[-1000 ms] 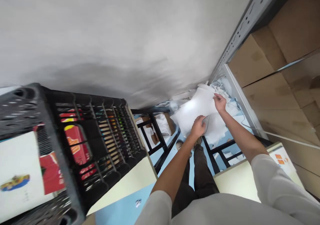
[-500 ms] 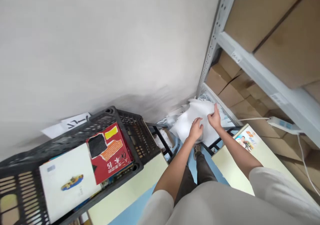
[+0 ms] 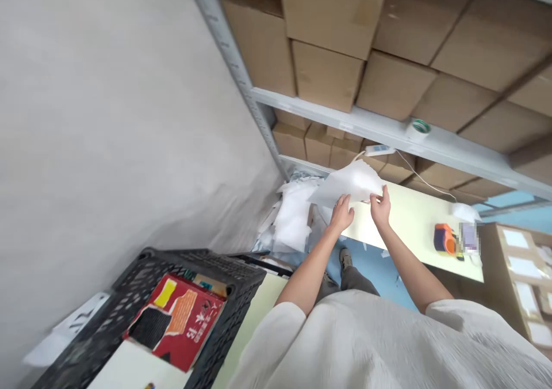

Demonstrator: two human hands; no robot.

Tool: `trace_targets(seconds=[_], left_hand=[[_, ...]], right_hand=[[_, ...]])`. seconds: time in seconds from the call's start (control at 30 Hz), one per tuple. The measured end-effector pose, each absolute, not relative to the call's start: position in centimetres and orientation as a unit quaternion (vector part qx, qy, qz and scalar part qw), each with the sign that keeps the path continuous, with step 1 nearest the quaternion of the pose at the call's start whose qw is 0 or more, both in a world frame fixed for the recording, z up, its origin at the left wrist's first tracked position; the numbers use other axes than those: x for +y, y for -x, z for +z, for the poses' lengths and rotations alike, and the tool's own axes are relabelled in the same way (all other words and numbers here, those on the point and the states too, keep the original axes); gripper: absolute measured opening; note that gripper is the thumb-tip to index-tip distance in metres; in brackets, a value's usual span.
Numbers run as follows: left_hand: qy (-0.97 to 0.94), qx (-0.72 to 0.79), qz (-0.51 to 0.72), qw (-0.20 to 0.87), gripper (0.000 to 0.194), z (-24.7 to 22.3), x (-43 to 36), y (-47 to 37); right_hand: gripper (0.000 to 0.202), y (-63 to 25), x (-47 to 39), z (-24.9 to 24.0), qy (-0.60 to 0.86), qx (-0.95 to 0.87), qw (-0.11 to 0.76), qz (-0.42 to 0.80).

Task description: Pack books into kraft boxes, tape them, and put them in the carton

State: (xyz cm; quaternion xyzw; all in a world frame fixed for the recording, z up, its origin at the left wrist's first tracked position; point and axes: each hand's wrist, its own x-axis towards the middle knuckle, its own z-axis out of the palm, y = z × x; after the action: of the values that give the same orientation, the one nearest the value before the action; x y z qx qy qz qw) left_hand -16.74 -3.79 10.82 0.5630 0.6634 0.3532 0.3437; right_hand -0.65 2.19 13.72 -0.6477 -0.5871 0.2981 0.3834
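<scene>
The left hand [image 3: 342, 214] and right hand [image 3: 380, 209], fingers nearly closed, pinch a thin white sheet [image 3: 345, 183] above the worktop's [image 3: 409, 228] end, probably two-handed because it's floppy.

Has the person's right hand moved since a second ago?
Yes: the right hand has moved rightward, away from the shelf post, from over the white pile to over the cream table.
</scene>
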Motion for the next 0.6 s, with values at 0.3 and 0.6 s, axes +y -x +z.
trace_targets(seconds=[0.3, 0.6], left_hand=[[-0.647, 0.618, 0.219, 0.389, 0.079, 9.6, -2.2, 6.0], [-0.652, 0.629, 0.064, 0.418, 0.080, 5.5, -2.8, -0.7]], right_hand=[[0.102, -13.4, -2.5, 9.0, 0.744, -0.496, 0.335, 0.296], [0.094, -20.8, -5.8, 3.3, 0.768, -0.502, 0.246, 0.312]])
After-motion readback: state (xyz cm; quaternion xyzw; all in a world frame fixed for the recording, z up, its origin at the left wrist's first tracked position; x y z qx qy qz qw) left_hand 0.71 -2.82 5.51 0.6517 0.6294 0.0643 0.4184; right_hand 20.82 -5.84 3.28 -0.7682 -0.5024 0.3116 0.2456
